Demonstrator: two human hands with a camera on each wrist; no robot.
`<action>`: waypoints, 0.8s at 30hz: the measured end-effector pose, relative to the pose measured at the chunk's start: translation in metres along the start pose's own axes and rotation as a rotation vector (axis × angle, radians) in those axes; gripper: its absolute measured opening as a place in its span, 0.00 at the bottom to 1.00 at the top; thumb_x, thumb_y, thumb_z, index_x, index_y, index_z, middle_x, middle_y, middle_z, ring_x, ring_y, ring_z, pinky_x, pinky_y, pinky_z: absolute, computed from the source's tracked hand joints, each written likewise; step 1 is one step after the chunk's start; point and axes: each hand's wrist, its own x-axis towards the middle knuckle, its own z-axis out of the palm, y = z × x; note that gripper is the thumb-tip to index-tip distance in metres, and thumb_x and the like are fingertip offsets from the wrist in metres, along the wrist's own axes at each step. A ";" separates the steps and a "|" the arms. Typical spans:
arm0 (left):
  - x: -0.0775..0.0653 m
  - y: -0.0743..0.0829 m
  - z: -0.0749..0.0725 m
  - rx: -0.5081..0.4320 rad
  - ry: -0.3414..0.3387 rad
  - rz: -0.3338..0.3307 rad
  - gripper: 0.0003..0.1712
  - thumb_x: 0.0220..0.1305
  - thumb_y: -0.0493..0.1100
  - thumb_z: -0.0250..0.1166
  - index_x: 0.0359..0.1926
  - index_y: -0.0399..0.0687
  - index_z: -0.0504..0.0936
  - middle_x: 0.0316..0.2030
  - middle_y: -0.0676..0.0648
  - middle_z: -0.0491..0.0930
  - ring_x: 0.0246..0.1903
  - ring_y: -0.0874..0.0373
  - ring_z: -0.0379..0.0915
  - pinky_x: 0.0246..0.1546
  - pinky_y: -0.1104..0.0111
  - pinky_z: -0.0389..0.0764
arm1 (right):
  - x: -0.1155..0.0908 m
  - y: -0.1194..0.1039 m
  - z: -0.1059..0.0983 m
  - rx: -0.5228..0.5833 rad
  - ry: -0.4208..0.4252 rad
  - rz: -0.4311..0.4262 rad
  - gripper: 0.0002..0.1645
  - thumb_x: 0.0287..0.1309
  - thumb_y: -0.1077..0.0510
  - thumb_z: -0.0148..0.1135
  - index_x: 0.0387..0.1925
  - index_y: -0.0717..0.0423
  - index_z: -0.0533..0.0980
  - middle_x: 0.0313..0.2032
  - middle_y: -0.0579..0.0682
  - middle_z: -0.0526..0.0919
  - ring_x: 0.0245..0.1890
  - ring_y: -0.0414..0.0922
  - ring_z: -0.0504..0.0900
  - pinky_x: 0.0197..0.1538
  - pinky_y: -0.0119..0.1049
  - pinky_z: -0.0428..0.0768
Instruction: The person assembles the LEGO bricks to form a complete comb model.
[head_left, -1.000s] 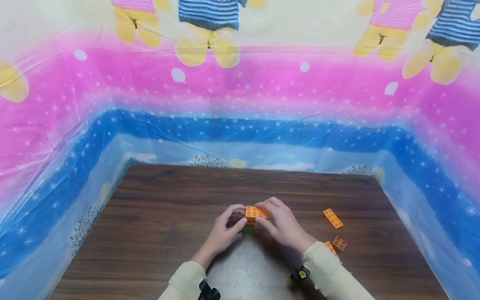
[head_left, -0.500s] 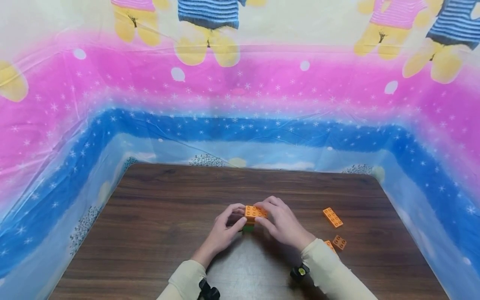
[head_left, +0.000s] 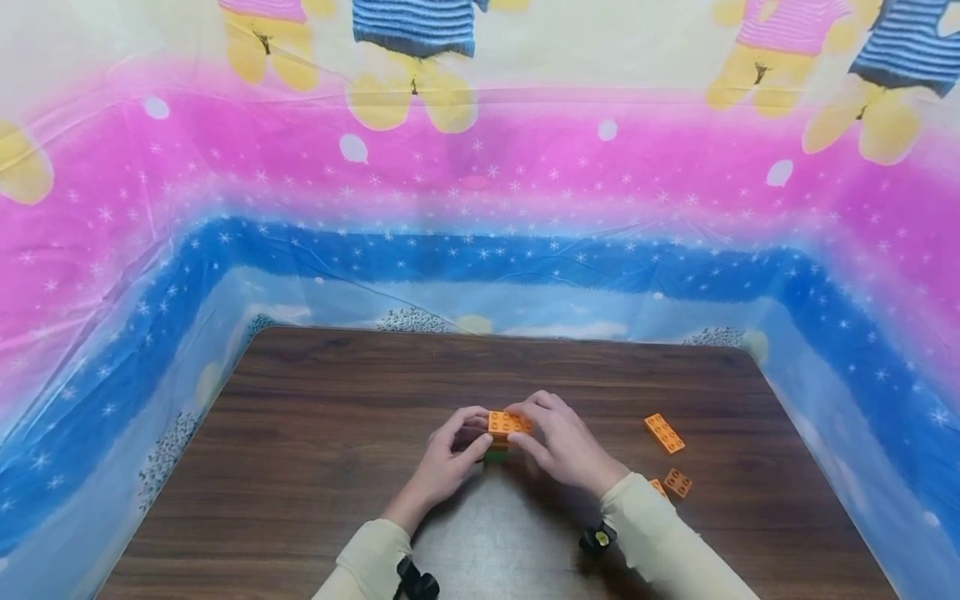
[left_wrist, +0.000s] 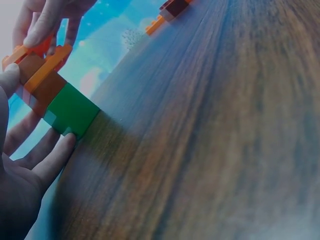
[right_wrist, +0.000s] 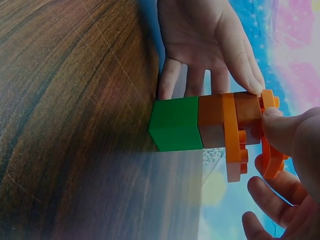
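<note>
One dark wood table (head_left: 337, 400) spreads beneath the grip. On it, the left hand (head_left: 442, 462) steadies a brick stack (right_wrist: 212, 120) with its thumb near the top and fingers by the green base block (right_wrist: 175, 125). The right hand (head_left: 566, 446) pinches the top orange plate (head_left: 501, 422). Well right of the grip lies a loose orange plate (head_left: 664, 433); nearer the person sits a small brown brick (head_left: 678, 482).

Your stack (right_wrist: 212, 132) runs from centre toward 3 o'clock: green block (right_wrist: 175, 125) nearest the table (right_wrist: 75, 125) at 9, then lower brown block (right_wrist: 210, 112), lower orange plate (right_wrist: 232, 135), upper brown block (right_wrist: 248, 112), top orange plate (right_wrist: 271, 162). Your right hand (right_wrist: 306, 142), 3–4 o'clock, pinches the top orange plate. Your left hand (right_wrist: 195, 35), 12–1, holds the stack. Patterned cloth (right_wrist: 295, 40) at 2.
</note>
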 end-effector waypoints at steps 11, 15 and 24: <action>0.000 0.000 0.000 -0.018 -0.002 0.009 0.18 0.77 0.40 0.63 0.64 0.49 0.76 0.55 0.40 0.82 0.56 0.43 0.81 0.47 0.63 0.85 | 0.002 0.000 -0.002 -0.012 -0.016 -0.008 0.20 0.69 0.51 0.70 0.60 0.50 0.83 0.47 0.45 0.80 0.46 0.41 0.77 0.47 0.41 0.80; 0.000 0.000 0.000 -0.001 0.004 0.013 0.18 0.77 0.39 0.63 0.64 0.48 0.76 0.54 0.40 0.82 0.56 0.42 0.81 0.49 0.61 0.84 | 0.002 0.000 -0.001 -0.007 -0.018 -0.017 0.21 0.70 0.51 0.70 0.60 0.50 0.82 0.47 0.45 0.80 0.45 0.40 0.77 0.46 0.40 0.81; 0.000 0.002 -0.004 0.026 -0.014 0.025 0.18 0.77 0.47 0.65 0.64 0.59 0.77 0.54 0.48 0.83 0.55 0.51 0.82 0.58 0.54 0.80 | 0.001 0.001 -0.001 0.013 -0.024 -0.009 0.21 0.70 0.51 0.70 0.61 0.50 0.82 0.47 0.45 0.80 0.44 0.40 0.77 0.45 0.39 0.81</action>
